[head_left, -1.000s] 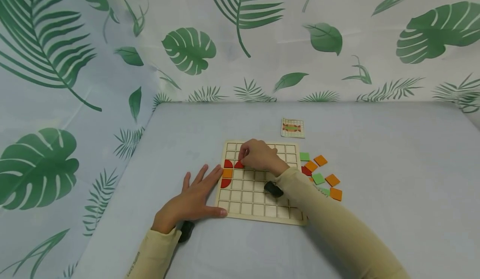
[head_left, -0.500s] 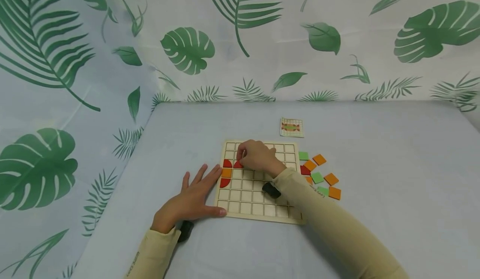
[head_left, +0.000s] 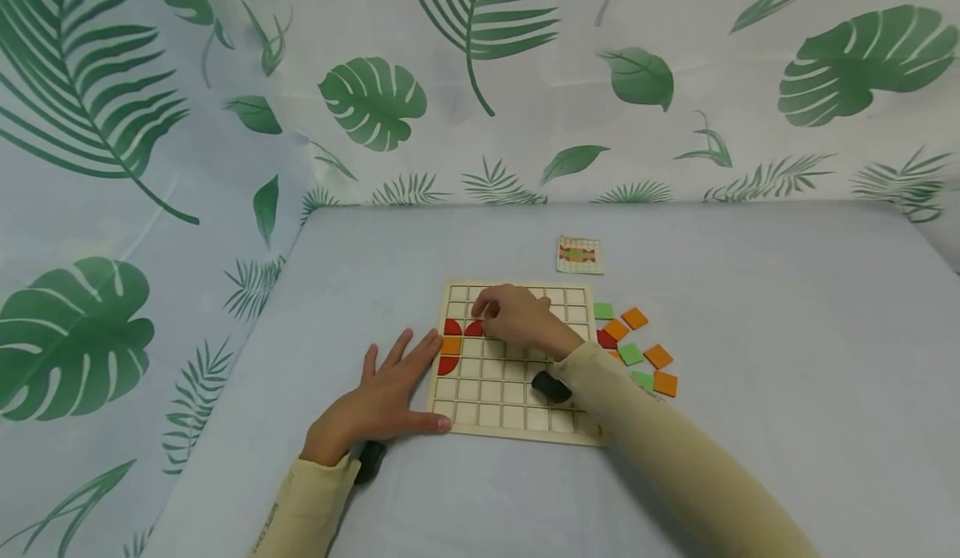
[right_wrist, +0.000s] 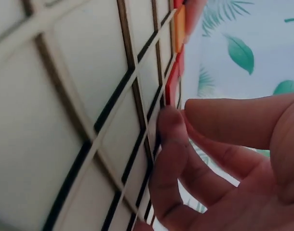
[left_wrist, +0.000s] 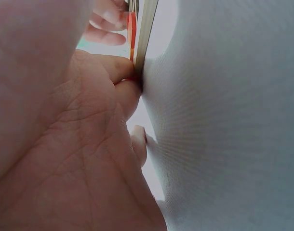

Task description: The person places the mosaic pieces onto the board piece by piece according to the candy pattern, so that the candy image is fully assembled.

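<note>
A wooden grid board (head_left: 517, 435) lies flat on the table. Down its left edge sit a red quarter-circle tile (head_left: 452, 327), an orange square tile (head_left: 450, 345) and another red quarter-circle tile (head_left: 447, 365). One column over, my right hand (head_left: 521, 318) pinches at a third red quarter-circle tile (head_left: 474, 329) lying in a cell. In the right wrist view, bent fingertips (right_wrist: 170, 115) and thumb are right at that tile's edge (right_wrist: 172, 84). My left hand (head_left: 378, 399) spreads flat on the table, its index fingertip and thumb touching the board's left side.
To the board's right lie loose orange tiles (head_left: 658, 356), green tiles (head_left: 630, 354) and a red tile (head_left: 606, 339), partly behind the right sleeve. Behind the board is a small pattern card (head_left: 579, 255). A leaf-print cloth (head_left: 510, 133) rises at the table's back and left.
My right hand's fingertips have lifted slightly, and more of the red quarter-circle tile shows in its cell. The left hand keeps its place; the view has shifted a little.
</note>
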### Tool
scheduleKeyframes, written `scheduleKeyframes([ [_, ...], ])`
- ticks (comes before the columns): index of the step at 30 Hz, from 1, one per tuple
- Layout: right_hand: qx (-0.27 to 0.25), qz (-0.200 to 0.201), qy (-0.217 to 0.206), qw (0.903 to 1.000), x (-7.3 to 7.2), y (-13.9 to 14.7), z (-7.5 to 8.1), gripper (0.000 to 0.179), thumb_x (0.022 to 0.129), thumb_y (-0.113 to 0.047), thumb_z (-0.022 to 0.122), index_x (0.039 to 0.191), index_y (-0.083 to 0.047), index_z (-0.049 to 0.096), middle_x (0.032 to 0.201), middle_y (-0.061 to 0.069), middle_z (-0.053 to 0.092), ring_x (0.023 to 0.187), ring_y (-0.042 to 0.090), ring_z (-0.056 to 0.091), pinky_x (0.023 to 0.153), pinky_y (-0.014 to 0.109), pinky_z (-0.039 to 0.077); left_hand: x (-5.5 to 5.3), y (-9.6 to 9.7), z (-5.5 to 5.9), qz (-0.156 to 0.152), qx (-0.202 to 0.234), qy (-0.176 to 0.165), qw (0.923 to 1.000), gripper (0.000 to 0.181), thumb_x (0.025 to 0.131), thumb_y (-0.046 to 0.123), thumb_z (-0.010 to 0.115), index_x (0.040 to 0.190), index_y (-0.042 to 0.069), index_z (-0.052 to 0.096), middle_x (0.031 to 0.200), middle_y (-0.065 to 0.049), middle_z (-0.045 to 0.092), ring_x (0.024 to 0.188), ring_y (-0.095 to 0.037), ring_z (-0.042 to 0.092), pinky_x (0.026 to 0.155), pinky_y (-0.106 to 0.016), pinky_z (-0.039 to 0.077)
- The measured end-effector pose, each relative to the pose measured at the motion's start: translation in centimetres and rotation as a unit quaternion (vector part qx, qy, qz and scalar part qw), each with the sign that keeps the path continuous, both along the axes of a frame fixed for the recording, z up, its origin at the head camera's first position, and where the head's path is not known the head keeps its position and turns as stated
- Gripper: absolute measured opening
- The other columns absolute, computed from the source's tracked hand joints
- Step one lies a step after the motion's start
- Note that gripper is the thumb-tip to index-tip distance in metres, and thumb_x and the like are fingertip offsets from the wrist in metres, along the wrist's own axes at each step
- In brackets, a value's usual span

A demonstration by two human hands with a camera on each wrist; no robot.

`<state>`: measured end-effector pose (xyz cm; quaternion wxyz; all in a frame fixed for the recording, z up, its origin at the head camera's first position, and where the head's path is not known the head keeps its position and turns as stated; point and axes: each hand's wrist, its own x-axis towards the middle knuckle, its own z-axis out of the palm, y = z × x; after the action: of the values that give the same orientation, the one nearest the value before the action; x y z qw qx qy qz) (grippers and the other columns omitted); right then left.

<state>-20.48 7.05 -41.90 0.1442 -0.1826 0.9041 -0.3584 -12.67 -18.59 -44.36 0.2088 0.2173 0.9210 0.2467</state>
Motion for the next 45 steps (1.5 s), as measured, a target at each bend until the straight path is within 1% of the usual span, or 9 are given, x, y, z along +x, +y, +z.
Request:
scheduleKeyframes([
  [5, -0.036, 0.032, -0.030, 0.9984, 0.8, 1.2, 0.0, 0.024, 0.105, -0.011, 0.063, 0.127, -0.005, 0.071, 0.112, 0.005, 0.073, 0.104, 0.023, 0.066, 0.106, 0.057, 0.047, 0.0, -0.1, -0.1, 0.002, 0.001, -0.004, 1.0000, 0.115, 0.088, 0.055, 0.085, 0.173, 0.015, 0.019, 0.179, -0.001, 0.013, 0.164, -0.033, -0.006, 0.121, -0.069, -0.013],
  [8, -0.054, 0.057, -0.039, 0.9961, 1.5, 2.0, 0.1, 0.028, 0.106, -0.012, 0.063, 0.132, -0.003, 0.069, 0.119, 0.006, 0.072, 0.110, 0.024, 0.066, 0.100, 0.046, 0.052, 0.0, -0.1, -0.1, 0.002, 0.004, -0.005, 1.0000, 0.115, 0.088, 0.054, 0.085, 0.173, 0.014, 0.019, 0.179, -0.002, 0.014, 0.164, -0.033, -0.006, 0.121, -0.069, -0.014],
  [12, -0.064, 0.085, -0.036, 0.9936, 2.2, 3.1, 0.2, 0.032, 0.107, -0.013, 0.062, 0.138, -0.002, 0.067, 0.131, 0.009, 0.069, 0.122, 0.027, 0.064, 0.106, 0.049, 0.050, 0.0, -0.1, -0.1, 0.002, 0.008, -0.011, 0.9999, 0.116, 0.088, 0.055, 0.085, 0.174, 0.015, 0.018, 0.179, -0.002, 0.012, 0.164, -0.033, -0.007, 0.121, -0.068, -0.015],
  [16, -0.066, 0.108, -0.032, 0.9915, 2.6, 3.8, 0.1, 0.037, 0.107, -0.016, 0.064, 0.143, -0.003, 0.065, 0.138, 0.010, 0.066, 0.124, 0.028, 0.061, 0.108, 0.051, 0.049, -0.1, -0.1, -0.2, 0.003, 0.005, -0.012, 0.9999, 0.116, 0.088, 0.056, 0.085, 0.174, 0.015, 0.017, 0.179, -0.002, 0.012, 0.164, -0.032, -0.007, 0.121, -0.067, -0.016],
  [24, -0.078, 0.121, -0.033, 0.9890, 3.2, 5.0, -0.3, 0.043, 0.109, -0.019, 0.063, 0.150, -0.008, 0.061, 0.148, 0.009, 0.062, 0.133, 0.028, 0.057, 0.113, 0.054, 0.043, -0.2, 0.0, -0.2, 0.000, -0.004, -0.009, 1.0000, 0.116, 0.088, 0.057, 0.085, 0.174, 0.016, 0.018, 0.179, -0.002, 0.012, 0.164, -0.033, -0.007, 0.121, -0.068, -0.015],
  [31, -0.107, 0.126, -0.027, 0.9859, 3.4, 5.8, -0.6, 0.045, 0.109, -0.021, 0.064, 0.151, -0.004, 0.059, 0.152, 0.011, 0.059, 0.141, 0.031, 0.054, 0.116, 0.056, 0.041, -0.1, 0.1, -0.1, 0.000, 0.003, -0.009, 1.0000, 0.116, 0.088, 0.056, 0.085, 0.173, 0.014, 0.019, 0.179, -0.002, 0.012, 0.164, -0.033, -0.007, 0.121, -0.069, -0.014],
  [35, -0.131, 0.116, -0.031, 0.9841, 3.2, 6.3, -0.4, 0.045, 0.109, -0.019, 0.064, 0.151, -0.004, 0.059, 0.152, 0.012, 0.060, 0.141, 0.031, 0.054, 0.116, 0.056, 0.042, 0.0, 0.1, -0.1, 0.000, 0.004, -0.007, 1.0000, 0.117, 0.088, 0.057, 0.085, 0.174, 0.015, 0.018, 0.179, -0.002, 0.012, 0.164, -0.033, -0.007, 0.121, -0.069, -0.014],
  [40, -0.175, 0.094, -0.037, 0.9793, 3.1, 7.5, 0.8, 0.044, 0.109, -0.015, 0.063, 0.150, 0.000, 0.057, 0.151, 0.018, 0.059, 0.142, 0.034, 0.054, 0.117, 0.057, 0.040, 0.0, 0.0, -0.1, -0.003, 0.005, -0.004, 1.0000, 0.117, 0.088, 0.057, 0.084, 0.174, 0.015, 0.017, 0.180, -0.002, 0.011, 0.164, -0.033, -0.007, 0.121, -0.069, -0.014],
  [45, -0.185, 0.059, -0.036, 0.9804, 2.7, 9.2, 1.7, 0.045, 0.109, -0.017, 0.064, 0.150, 0.000, 0.058, 0.152, 0.022, 0.057, 0.140, 0.040, 0.055, 0.115, 0.057, 0.043, 0.0, -0.1, -0.3, 0.000, 0.004, -0.006, 1.0000, 0.117, 0.088, 0.056, 0.085, 0.174, 0.015, 0.018, 0.179, -0.002, 0.012, 0.164, -0.032, -0.007, 0.121, -0.068, -0.014],
])
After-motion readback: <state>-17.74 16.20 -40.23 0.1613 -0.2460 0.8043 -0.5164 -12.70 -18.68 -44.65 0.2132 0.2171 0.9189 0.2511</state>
